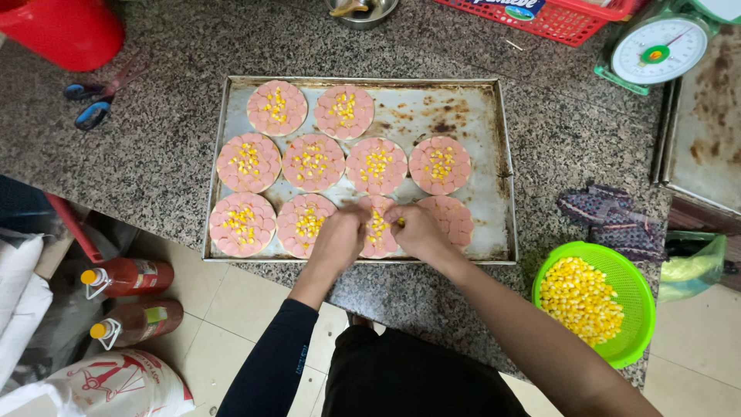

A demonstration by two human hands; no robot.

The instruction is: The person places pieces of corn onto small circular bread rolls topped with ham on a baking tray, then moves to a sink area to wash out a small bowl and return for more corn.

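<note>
A worn metal baking tray (478, 108) lies on the granite counter. On it sit several small round pizza bases covered with pink sausage slices, most with yellow corn in the middle. My left hand (338, 238) and my right hand (417, 228) meet over the third base of the front row (378, 238), fingertips pinched at its corn centre. A few kernels show between the fingers. The base to the right (454, 219) has sausage only. A green basket of corn kernels (594, 300) stands at the counter's front right edge.
A green kitchen scale (658, 49) and a red plastic crate (556, 17) stand at the back right. A folded cloth (610, 218) lies right of the tray, blue scissors (93, 104) at the left, a red bucket (65, 29) in the corner. Two sauce bottles (127, 278) lie on the floor.
</note>
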